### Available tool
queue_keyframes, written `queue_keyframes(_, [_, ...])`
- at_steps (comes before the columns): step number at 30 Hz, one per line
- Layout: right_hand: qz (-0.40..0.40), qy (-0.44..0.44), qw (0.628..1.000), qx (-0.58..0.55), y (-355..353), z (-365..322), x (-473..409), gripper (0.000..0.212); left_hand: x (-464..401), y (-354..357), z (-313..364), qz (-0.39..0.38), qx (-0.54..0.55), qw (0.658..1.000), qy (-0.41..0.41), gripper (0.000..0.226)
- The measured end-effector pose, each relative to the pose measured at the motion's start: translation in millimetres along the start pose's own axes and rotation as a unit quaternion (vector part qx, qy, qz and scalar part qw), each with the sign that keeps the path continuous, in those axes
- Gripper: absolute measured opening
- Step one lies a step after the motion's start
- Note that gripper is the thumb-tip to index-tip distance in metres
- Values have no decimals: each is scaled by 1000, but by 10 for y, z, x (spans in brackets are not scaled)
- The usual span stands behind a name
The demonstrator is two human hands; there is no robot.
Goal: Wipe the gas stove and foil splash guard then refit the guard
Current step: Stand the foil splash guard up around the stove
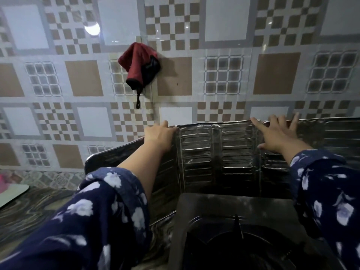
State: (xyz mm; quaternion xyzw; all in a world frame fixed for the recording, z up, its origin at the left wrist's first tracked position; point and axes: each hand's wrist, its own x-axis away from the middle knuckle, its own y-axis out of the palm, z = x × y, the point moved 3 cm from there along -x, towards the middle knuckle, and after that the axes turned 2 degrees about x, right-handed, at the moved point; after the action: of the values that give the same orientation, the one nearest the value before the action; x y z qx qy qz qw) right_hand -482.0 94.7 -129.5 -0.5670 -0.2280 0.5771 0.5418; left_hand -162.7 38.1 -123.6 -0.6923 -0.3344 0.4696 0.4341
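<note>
- Behind the stove (229,215), upright on the tabletop (33,213): foil guard (216,154), folded into panels around the stove's back and sides, ribbed and dull with grime.
- Head view, left: left hand (160,135) at the fold between the guard's left wing and its back panel, near the top edge; fingers curled over that edge, grip closed on the guard.
- Head view, right: right hand (276,135) laid on the guard's upper right part, fingers spread and apart, fingertips reaching over the top rim; palm pressed against the foil, nothing clamped.
- Both forearms stretched forward from dark blue sleeves (101,217) with a pale floral print, pushed up past the wrists.
- Stove dark, below and between the arms, close against the guard's back panel; one burner recess and a pan-support prong visible at the bottom, the rest cut off by the frame edge.
- Tabletop patterned in brown and grey swirls, showing left of the guard; a pale board-like corner (11,193) at the far left edge, kind unclear.
- Wall (224,26) behind covered in brown, white and grey checked tiles, with a lamp's glare near the top left.
- Red and black cloth (139,65) hanging on the wall above and left of the left hand, well clear of the guard, a dark loop dangling beneath it.
</note>
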Motion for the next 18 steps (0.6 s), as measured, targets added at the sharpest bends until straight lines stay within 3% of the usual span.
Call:
queue_keyframes(4, [0, 16, 1000, -18, 90, -61, -12, 100, -65, 65, 79, 18, -79, 997, 5, 64])
queue_keyframes(11, [16, 25, 999, -43, 202, -103, 12, 103, -105, 122, 205, 32, -51, 998, 15, 66])
queue_keyframes(18, [24, -11, 998, -65, 268, -104, 96, 91, -77, 198, 102, 17, -36, 999, 8, 80])
